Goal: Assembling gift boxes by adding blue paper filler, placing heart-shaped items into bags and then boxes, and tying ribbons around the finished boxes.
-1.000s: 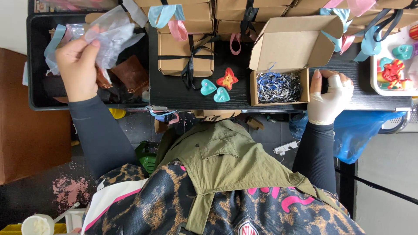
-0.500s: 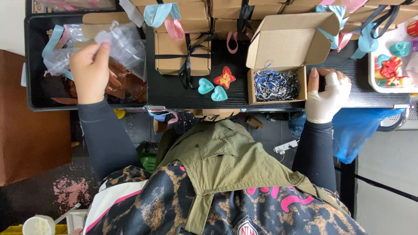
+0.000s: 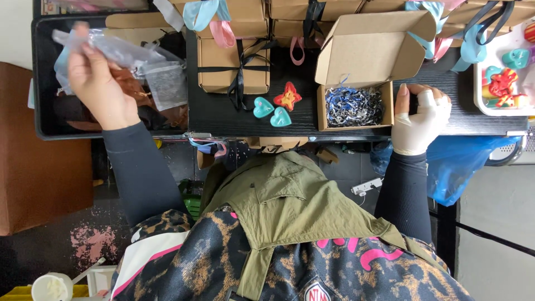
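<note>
1. Head view, hands: the left hand (image 3: 100, 83) is closed in a pinching grip on a clear plastic bag (image 3: 120, 56), held up over the black tray (image 3: 42, 120) at the left end of the surface (image 3: 223, 117). The gloved right hand (image 3: 421, 120) rests flat by the surface's near edge, fingers loosely curled, holding nothing, touching the right wall of the open cardboard box (image 3: 356, 83).

2. Handling: the bag looks thin, limp and very light, probably slippery and easy to crumple; a pinch at its top edge seems the best hold.

3. The open box holds blue and white shredded filler (image 3: 354, 106). Just left of it lie two teal hearts (image 3: 272, 112) and a red-orange star shape (image 3: 288, 96).

4. The surface is dark and narrow. Closed brown boxes tied with black ribbon (image 3: 234, 67) line its far edge, and a white tray (image 3: 482, 106) of coloured shapes sits at the right end.

5. Room: a blue plastic bag (image 3: 468, 167) hangs under the right end; the floor is grey, with a pink stain (image 3: 89, 242).
</note>
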